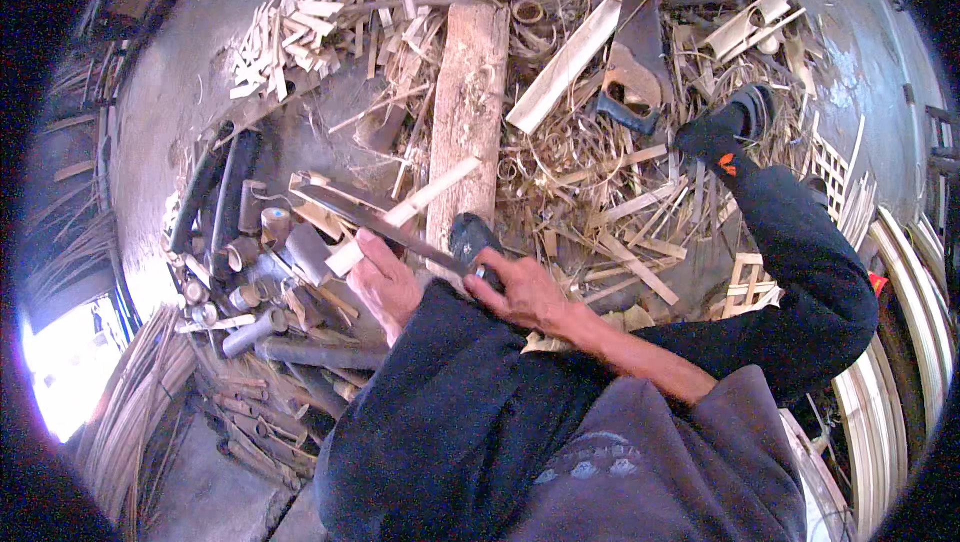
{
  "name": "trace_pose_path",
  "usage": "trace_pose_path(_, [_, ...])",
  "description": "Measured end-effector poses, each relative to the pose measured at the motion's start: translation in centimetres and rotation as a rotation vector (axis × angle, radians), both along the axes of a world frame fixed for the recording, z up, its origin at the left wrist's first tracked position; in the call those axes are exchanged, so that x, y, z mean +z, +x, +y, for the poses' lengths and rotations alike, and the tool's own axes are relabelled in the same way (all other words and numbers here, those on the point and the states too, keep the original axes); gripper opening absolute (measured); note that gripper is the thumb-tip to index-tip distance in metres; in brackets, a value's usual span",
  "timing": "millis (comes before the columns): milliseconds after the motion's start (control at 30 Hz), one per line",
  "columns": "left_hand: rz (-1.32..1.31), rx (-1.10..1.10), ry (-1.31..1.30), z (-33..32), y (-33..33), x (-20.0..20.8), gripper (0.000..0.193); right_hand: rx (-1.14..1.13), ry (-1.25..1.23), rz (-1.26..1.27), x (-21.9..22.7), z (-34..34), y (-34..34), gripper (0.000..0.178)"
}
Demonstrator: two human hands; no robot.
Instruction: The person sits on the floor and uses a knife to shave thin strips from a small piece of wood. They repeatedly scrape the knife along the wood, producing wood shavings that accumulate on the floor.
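My left hand (385, 284) is closed on a flat pale bamboo strip (440, 189), near its lower end. The strip slants up to the right, its far end over a long rough wooden plank (468, 92). My right hand (522, 288) grips the dark handle of a knife (375, 217). Its long blade points up to the left and crosses the strip just above my left fingers. Whether the edge cuts into the strip I cannot tell. Both hands are close together above my dark-trousered left leg (430, 392).
A handsaw (635, 62) lies among shavings beyond my right hand. Cut bamboo pieces (285, 42) are heaped at the far left, with bamboo tubes (240, 252) nearer. Long split bamboo strips (875, 422) stand at the right. My shod right foot (725, 132) rests on the debris.
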State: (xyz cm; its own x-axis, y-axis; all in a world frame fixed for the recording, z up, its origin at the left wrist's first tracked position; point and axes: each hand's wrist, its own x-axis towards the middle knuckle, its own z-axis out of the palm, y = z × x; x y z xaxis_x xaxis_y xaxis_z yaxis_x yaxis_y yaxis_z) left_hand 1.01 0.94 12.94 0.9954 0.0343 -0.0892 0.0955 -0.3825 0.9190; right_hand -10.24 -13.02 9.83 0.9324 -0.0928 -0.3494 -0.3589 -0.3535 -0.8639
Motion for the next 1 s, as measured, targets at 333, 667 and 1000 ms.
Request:
trace_pose_path(333, [-0.004, -0.027, -0.061, -1.0, 0.6, -0.4, 0.045, -0.221, -0.05, 0.068, -6.3, -2.4, 0.0, 0.048])
trace_pose_path(667, [-0.009, -0.014, -0.089, -0.9, 0.0, -0.5, 0.044, -0.306, 0.075, 0.131, -7.6, -3.8, -0.7, 0.046])
trace_pose_path(1000, [-0.037, 0.0, -0.165, -1.6, 1.9, -1.4, 0.044, -0.211, 0.006, 0.188, -7.4, -4.4, -0.9, 0.059])
